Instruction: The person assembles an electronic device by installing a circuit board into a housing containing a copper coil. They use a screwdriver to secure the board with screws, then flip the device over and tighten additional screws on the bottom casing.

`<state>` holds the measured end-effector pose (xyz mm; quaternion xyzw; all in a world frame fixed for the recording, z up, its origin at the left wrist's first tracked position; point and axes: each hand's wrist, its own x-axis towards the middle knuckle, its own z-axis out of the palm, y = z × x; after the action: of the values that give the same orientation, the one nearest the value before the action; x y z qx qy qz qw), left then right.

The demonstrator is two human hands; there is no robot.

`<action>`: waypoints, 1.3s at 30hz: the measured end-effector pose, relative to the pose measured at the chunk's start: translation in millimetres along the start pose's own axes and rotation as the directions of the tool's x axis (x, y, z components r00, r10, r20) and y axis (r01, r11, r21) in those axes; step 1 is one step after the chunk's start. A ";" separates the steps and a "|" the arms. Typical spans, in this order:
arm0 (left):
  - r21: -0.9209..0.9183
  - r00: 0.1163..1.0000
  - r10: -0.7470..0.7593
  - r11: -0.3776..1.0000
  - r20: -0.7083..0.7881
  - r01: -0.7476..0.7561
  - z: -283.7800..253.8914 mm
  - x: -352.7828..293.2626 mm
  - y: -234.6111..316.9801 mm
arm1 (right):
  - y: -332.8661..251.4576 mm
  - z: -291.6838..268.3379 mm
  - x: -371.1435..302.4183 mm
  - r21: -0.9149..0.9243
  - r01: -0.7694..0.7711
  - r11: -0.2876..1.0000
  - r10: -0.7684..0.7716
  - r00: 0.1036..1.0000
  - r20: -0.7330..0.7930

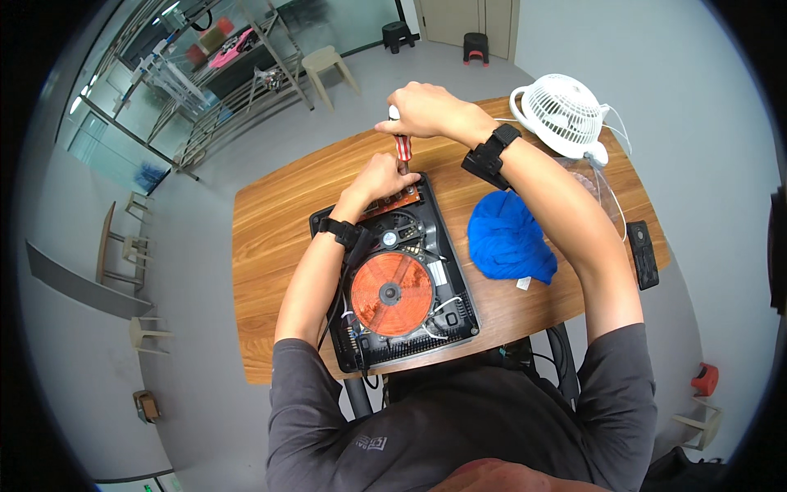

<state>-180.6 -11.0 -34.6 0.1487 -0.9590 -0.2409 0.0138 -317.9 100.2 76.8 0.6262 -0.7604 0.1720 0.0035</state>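
An opened induction cooker (459,283) lies on the table in front of me, its black shell showing a round copper coil (373,287), a black fan (390,239) and an orange-brown circuit board (407,198) at its far end. My right hand (426,111) is wrapped round the top of a screwdriver (402,148) with a red-and-white striped handle. It stands nearly upright over the board, its tip hidden. Low on its shaft, my left hand (381,177) is closed with thumb and fingers around it, right above the board. Both wrists wear black bands.
Right of the cooker lies a bunched blue cloth (508,238). A white fan (562,111) with a cable rests at the table's far right corner, by a clear plastic bag (602,193). A black, oblong object (643,255) sits at the right edge. Stools and a metal rack (246,90) stand beyond.
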 end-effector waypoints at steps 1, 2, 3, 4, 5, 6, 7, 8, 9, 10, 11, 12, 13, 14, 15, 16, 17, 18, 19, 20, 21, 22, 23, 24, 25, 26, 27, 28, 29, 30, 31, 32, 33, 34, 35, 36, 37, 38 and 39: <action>0.017 1.000 0.022 1.000 -0.009 -0.022 -0.3 -0.3 -0.7 | -2.8 -3.7 -0.8 -0.002 -0.018 1.000 0.018 1.000 0.018; 0.035 0.999 0.044 0.998 -0.017 -0.043 -0.5 -0.5 -1.4 | -4.8 -5.5 -1.2 -0.004 -0.036 0.999 0.036 0.999 0.037; 0.026 1.000 0.026 0.999 -0.013 -0.026 -0.5 -0.7 -1.9 | -5.3 -4.7 -0.7 -0.006 -0.034 0.999 0.034 0.999 0.038; 0.016 1.000 0.012 1.000 -0.010 -0.012 -0.2 0.3 -1.8 | -5.0 -4.9 -0.1 -0.010 -0.033 0.999 0.033 0.999 0.039; 0.007 1.000 -0.002 1.000 -0.007 0.003 0.3 1.0 -1.7 | -4.9 -4.9 0.3 -0.014 -0.032 0.999 0.033 0.999 0.039; 0.029 1.000 -0.002 1.000 -0.010 0.002 1.2 1.5 -1.7 | -5.0 -4.4 0.3 -0.017 -0.028 0.999 0.029 0.999 0.040; 0.054 1.000 0.002 0.999 -0.011 -0.001 2.4 2.8 -0.8 | -4.5 -5.0 -0.9 -0.020 -0.026 0.999 0.027 0.999 0.038; 0.079 1.000 0.005 0.997 -0.012 -0.004 3.4 3.7 -0.2 | -4.0 -5.5 -1.9 -0.023 -0.025 0.999 0.025 0.999 0.035; 0.086 1.000 0.004 0.996 -0.014 -0.003 3.8 4.3 -0.2 | -3.6 -6.1 -2.7 -0.021 -0.021 1.000 0.022 0.999 0.032; 0.091 1.000 0.001 0.996 -0.014 0.000 3.9 3.7 0.1 | -3.5 -6.1 -3.4 -0.018 -0.019 1.000 0.019 0.999 0.031; 0.096 1.000 -0.001 0.995 -0.015 0.002 4.0 3.2 0.5 | -3.5 -6.1 -4.1 -0.015 -0.016 1.000 0.016 0.999 0.029; 0.098 1.000 0.008 0.995 -0.020 -0.007 4.5 3.2 0.3 | -3.5 -6.2 -4.7 -0.013 -0.021 1.000 0.022 0.999 0.033; 0.100 1.000 0.016 0.995 -0.025 -0.014 4.4 2.8 -0.6 | -4.0 -5.9 -4.4 -0.011 -0.026 1.000 0.026 0.999 0.036; 0.103 0.999 0.024 0.994 -0.030 -0.021 4.5 2.6 -1.3 | -4.5 -5.5 -4.2 -0.008 -0.030 1.000 0.030 0.999 0.040; 0.104 0.999 0.021 0.994 -0.025 -0.018 4.9 2.1 -1.9 | -5.1 -5.0 -4.2 -0.009 -0.032 0.999 0.033 0.998 0.045; 0.107 1.000 0.021 0.994 -0.020 -0.019 3.7 2.6 -0.2 | -4.4 -5.2 -4.0 -0.012 -0.037 0.999 0.038 0.998 0.047; 0.109 1.000 0.022 0.994 -0.015 -0.020 2.6 3.0 1.5 | -3.5 -5.9 -4.3 -0.016 -0.042 0.999 0.043 0.998 0.049; 0.108 1.000 0.023 0.994 -0.012 -0.021 2.0 2.7 3.3 | -2.1 -5.4 -4.9 -0.016 -0.021 1.000 0.021 0.999 0.027; 0.105 1.000 0.022 0.994 -0.009 -0.021 1.9 1.1 5.0 | -1.5 -4.3 -6.1 -0.016 0.001 1.000 -0.001 1.000 0.006; 0.103 1.000 0.021 0.994 -0.006 -0.020 1.5 0.7 6.5 | -0.3 -3.8 -7.0 -0.017 0.024 1.000 -0.024 1.000 -0.014; 0.094 1.000 0.017 0.995 0.000 -0.017 1.0 1.5 7.6 | 1.4 -4.3 -7.2 -0.019 0.024 1.000 -0.024 1.000 -0.005; 0.084 1.000 0.011 0.996 0.007 -0.011 1.4 1.5 8.0 | 1.5 -5.2 -7.8 -0.020 0.026 0.999 -0.026 1.000 0.005; 0.075 1.000 0.004 0.997 0.014 -0.005 1.8 1.4 8.1 | 1.3 -5.8 -8.4 -0.021 0.028 0.999 -0.028 0.999 0.016; 0.091 1.000 0.017 0.996 0.001 -0.017 3.1 2.1 6.5 | 1.1 -5.7 -8.8 -0.021 0.031 0.999 -0.030 1.000 0.009; 0.108 1.000 0.029 0.994 -0.012 -0.028 4.6 2.5 4.8 | 1.1 -4.6 -8.8 -0.022 0.034 0.999 -0.034 0.999 0.002; 0.125 0.999 0.041 0.991 -0.025 -0.038 5.8 2.7 2.9 | 1.0 -3.5 -8.7 -0.022 0.037 0.999 -0.037 0.999 -0.005; 0.109 1.000 0.019 0.994 -0.007 -0.019 6.4 2.7 0.6 | 0.5 -2.3 -8.4 -0.027 0.042 0.999 -0.042 0.999 -0.007; 0.094 1.000 -0.001 0.996 0.011 0.000 4.9 2.1 1.5 | -0.1 -1.5 -8.1 -0.032 0.045 0.998 -0.045 0.999 -0.008; 0.080 0.999 -0.022 0.997 0.029 0.020 3.5 1.5 2.9 | -0.3 -0.9 -8.3 -0.037 0.049 0.998 -0.049 0.999 -0.010; 0.070 0.999 -0.033 0.997 0.039 0.030 2.8 1.4 4.3 | -0.1 -0.5 -8.9 -0.040 0.051 0.998 -0.052 0.999 -0.009; 0.061 0.998 -0.045 0.997 0.048 0.042 1.4 0.7 6.5 | -0.9 -0.8 -9.8 -0.043 0.054 0.998 -0.055 0.998 -0.008; 0.052 0.997 -0.056 0.997 0.058 0.053 -0.4 0.1 8.6 | -1.7 -1.2 -10.7 -0.046 0.058 0.997 -0.058 0.998 -0.007; 0.063 0.997 -0.044 0.997 0.058 0.041 -3.0 -0.9 10.4 | -2.4 -1.7 -11.7 -0.057 0.062 0.996 -0.062 0.998 -0.005; 0.074 0.998 -0.034 0.997 0.057 0.029 -8.2 -3.1 14.6 | -2.8 -2.2 -12.4 -0.067 0.067 0.995 -0.067 0.998 -0.003; 0.086 0.998 -0.023 0.996 0.057 0.018 -12.3 -4.7 17.3 | -3.2 -2.3 -13.1 -0.078 0.072 0.994 -0.072 0.997 -0.001; 0.035 1.000 0.008 0.999 0.029 -0.009 -15.8 -5.9 15.7 | -3.4 -2.3 -13.9 -0.085 0.078 0.993 -0.079 0.997 -0.012; -0.015 0.999 0.038 0.999 0.001 -0.038 -22.3 -9.2 15.6 | -3.5 -1.8 -14.7 -0.093 0.082 0.992 -0.085 0.996 -0.024; -0.063 0.997 0.067 0.996 -0.029 -0.069 -28.2 -12.1 16.6 | -3.6 -1.2 -15.6 -0.100 0.087 0.991 -0.091 0.995 -0.035; -0.104 0.996 0.069 0.992 -0.055 -0.074 -34.0 -17.1 18.1 | -3.4 -0.8 -16.5 -0.099 0.087 0.991 -0.091 0.995 -0.030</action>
<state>-165.9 -6.4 4.7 0.1195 -0.9489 -0.2867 0.0551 -311.2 115.6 74.8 0.6554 -0.7391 0.1453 0.0549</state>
